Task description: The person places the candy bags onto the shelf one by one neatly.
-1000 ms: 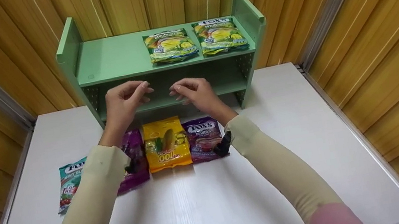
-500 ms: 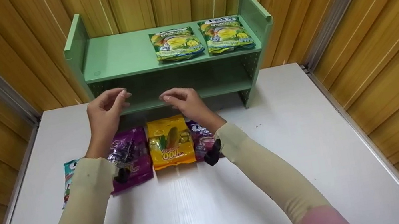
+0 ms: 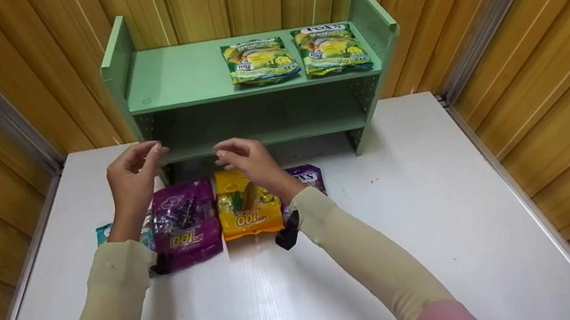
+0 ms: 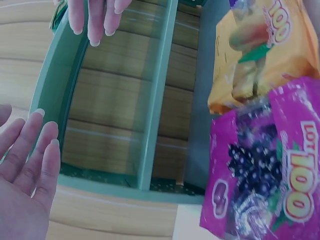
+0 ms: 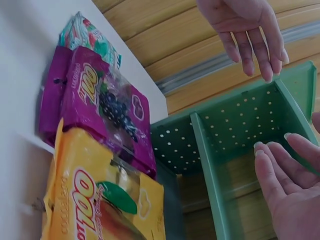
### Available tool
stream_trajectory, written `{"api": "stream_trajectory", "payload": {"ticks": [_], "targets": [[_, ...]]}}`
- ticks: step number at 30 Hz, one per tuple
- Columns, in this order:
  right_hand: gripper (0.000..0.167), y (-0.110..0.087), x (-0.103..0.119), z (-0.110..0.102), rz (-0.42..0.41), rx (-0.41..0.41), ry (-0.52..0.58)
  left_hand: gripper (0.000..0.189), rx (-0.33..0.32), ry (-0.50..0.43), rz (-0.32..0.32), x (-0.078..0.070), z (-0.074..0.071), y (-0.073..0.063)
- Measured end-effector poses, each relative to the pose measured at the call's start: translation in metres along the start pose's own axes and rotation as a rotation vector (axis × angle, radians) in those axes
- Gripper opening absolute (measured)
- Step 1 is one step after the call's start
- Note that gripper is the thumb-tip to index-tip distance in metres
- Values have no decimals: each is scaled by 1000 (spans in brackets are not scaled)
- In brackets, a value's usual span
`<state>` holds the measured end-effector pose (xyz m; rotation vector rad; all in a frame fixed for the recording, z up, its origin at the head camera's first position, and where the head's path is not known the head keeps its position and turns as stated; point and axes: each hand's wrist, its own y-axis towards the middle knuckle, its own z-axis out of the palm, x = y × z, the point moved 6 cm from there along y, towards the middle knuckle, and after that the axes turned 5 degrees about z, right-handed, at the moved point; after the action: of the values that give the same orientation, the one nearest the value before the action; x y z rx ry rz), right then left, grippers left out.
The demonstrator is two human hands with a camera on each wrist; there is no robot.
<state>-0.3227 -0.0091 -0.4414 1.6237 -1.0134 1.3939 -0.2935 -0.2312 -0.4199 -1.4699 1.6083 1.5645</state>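
Both hands hover empty before the green shelf point(image 3: 251, 94), fingers loosely bent. My left hand point(image 3: 132, 182) is above the table's left part, nearest the purple Lot 100 candy bag point(image 3: 188, 222) with its grape picture. Over the yellow Lot 100 candy bag point(image 3: 251, 215) hangs my right hand point(image 3: 251, 163), apart from it. A dark purple Fox's candy bag point(image 3: 312, 175) is partly covered by the right wrist. Behind the left wrist, a teal candy bag point(image 3: 103, 233) shows only in part; the right wrist view also has this teal bag point(image 5: 90, 40).
Two green-yellow Fox's candy bags point(image 3: 262, 62) lie on the shelf's top board, at its middle and right. Beneath is a lower board point(image 3: 267, 122) between perforated side panels. The shelf stands on a white table point(image 3: 412, 191), with wood-plank walls point(image 3: 518, 28) around it.
Both hands have drifted left and slightly toward the body, staying empty. The view has shifted, so the shelf and bags appear farther right. More of the purple grape bag shows now.
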Motion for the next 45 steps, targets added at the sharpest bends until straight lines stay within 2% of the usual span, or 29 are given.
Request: {"api": "stream_trajectory", "payload": {"ticks": [12,21,26,29,35,40,45], "targets": [[29,4,-14,36,49,31,39,33,-68,23,-57,32,-32,-16],[29,6,-25,61,89,65,45,41,-72,90,-243,58,-52,-28],[29,6,-31,76,147,82,36,41,-75,108,-320,70,-60,-35],[30,6,-35,83,173,88,33,43,-64,106,-355,76,-64,-39],[33,9,-41,96,156,90,21,53,-14,126,-438,89,-70,-48],[39,7,-49,104,175,93,-100,57,18,156,-473,102,-73,-53],[41,6,-58,111,170,126,-347,58,31,166,-522,110,-77,-58]]}}
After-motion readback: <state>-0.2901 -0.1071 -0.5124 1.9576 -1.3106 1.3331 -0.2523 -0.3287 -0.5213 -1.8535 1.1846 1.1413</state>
